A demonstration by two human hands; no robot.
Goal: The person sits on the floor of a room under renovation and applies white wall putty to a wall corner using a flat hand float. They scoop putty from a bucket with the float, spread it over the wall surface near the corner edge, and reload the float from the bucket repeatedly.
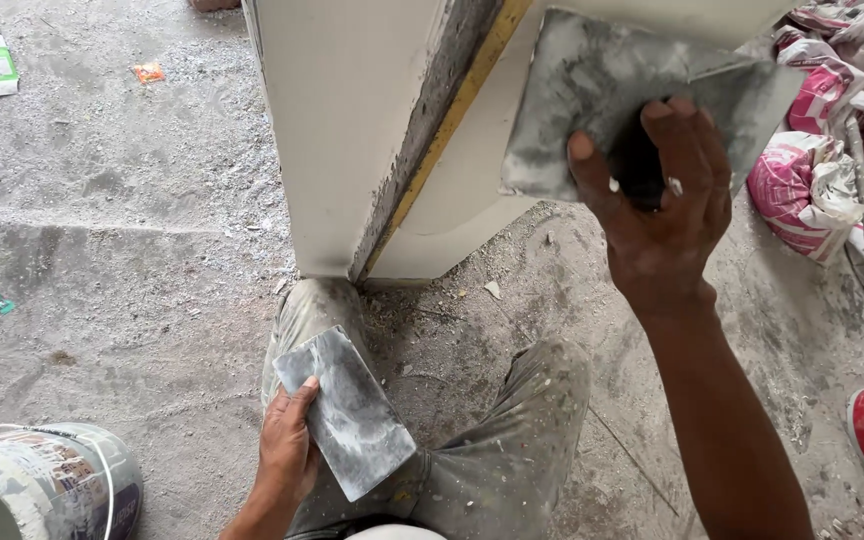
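R hand [662,215] grips the handle of a grey steel trowel [602,95], blade flat on the white wall face just right of the column corner w/ yellow edge strip [452,110]. L hand [287,450] holds a smaller putty blade [347,410] by its edge, resting on the knee [312,310] above the dusty floor [122,250]. Paint bucket [42,480] at bottom-left floor corner, pink sacks [802,185] along right edge.

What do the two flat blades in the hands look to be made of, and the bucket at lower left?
Large blade and small blade: likely thin sheet metal, grey, dull, smeared with dried putty. Bucket: apparently plastic, with a glossy printed wall, pale contents and a thin wire handle.
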